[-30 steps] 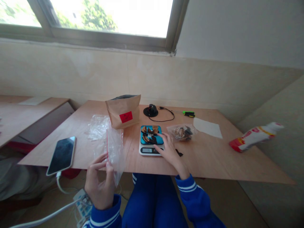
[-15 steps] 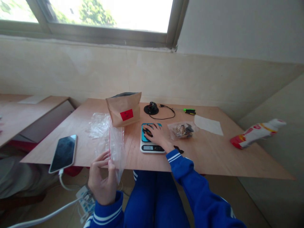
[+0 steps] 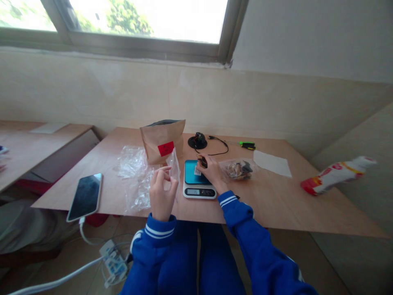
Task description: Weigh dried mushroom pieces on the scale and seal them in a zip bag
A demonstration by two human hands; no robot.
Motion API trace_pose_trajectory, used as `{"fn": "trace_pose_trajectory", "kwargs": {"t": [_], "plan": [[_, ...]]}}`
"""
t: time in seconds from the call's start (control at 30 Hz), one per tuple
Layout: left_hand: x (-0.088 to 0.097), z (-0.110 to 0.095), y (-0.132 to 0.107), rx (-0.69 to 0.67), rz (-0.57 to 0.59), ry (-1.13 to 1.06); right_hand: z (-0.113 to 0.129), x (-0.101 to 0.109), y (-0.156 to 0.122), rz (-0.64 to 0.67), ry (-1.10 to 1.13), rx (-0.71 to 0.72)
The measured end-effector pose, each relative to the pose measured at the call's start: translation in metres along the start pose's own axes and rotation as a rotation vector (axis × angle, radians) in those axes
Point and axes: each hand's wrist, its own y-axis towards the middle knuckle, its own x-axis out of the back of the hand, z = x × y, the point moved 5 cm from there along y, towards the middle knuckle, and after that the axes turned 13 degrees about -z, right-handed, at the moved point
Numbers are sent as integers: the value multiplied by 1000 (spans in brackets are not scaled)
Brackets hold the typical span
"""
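Note:
My left hand (image 3: 162,188) pinches a clear zip bag (image 3: 175,166) and holds it up just left of the scale. Above the scale's blue plate, my right hand (image 3: 210,170) is closed on dark brown dried pieces (image 3: 202,161), whose exact kind I cannot make out. The white kitchen scale (image 3: 199,192) has a lit display. To its right lies a clear bag of dried pieces (image 3: 238,169). Several clear plastic bags (image 3: 132,164) lie left of my left hand. Behind them stands an open brown paper pouch (image 3: 162,139) with a red label.
At the back are a black round-based device (image 3: 198,141) with a cable and a green-black screwdriver (image 3: 247,145). White paper (image 3: 272,163) and a red-white bottle (image 3: 334,176) are on the right. A charging phone (image 3: 85,196) lies at the left edge, above a power strip (image 3: 113,260).
My right hand has lifted the dark dried pieces off the scale plate. My left hand has moved right and up with the zip bag, nearer the scale.

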Motion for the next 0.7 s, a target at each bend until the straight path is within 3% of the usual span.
{"fn": "trace_pose_trajectory", "kwargs": {"t": [0.07,0.17,0.27,0.37,0.47,0.6,0.7], "plan": [[-22,5,8,-3,87,38,-4,4,7,-126,175,-138],[-48,9,14,-19,188,104,-5,13,16,-290,566,-501],[-66,5,14,-57,240,156,22,16,25,-130,1029,-790],[-74,-3,11,-78,270,166,63,22,31,61,1269,-852],[-77,-7,9,-78,280,120,84,19,31,67,1331,-894],[-73,-4,6,-11,248,-41,76,6,24,-55,1278,-904],[-68,3,3,161,191,-186,64,-2,17,-73,1098,-783]]}}
